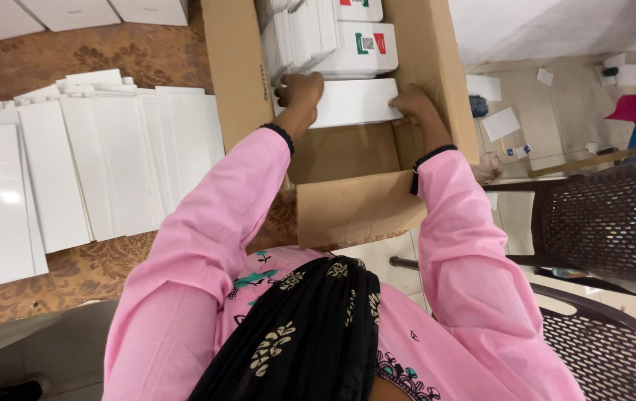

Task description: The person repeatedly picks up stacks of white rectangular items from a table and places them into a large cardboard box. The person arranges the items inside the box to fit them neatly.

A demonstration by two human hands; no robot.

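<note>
Both hands, left (299, 90) and right (412, 104), grip opposite ends of a white box (351, 102) inside the carton (437, 67); looks light, rigid, slick, so hold by the ends.

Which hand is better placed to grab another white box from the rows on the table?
Left. The left hand is on the side of the white boxes; the right hand is across the carton.

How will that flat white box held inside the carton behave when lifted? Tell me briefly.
The white box looks stiff: its edges stay straight between the left hand and right hand. Its glossy finish may be a bit slippery. Flat and square-edged, it should not roll in the cardboard carton.
</note>
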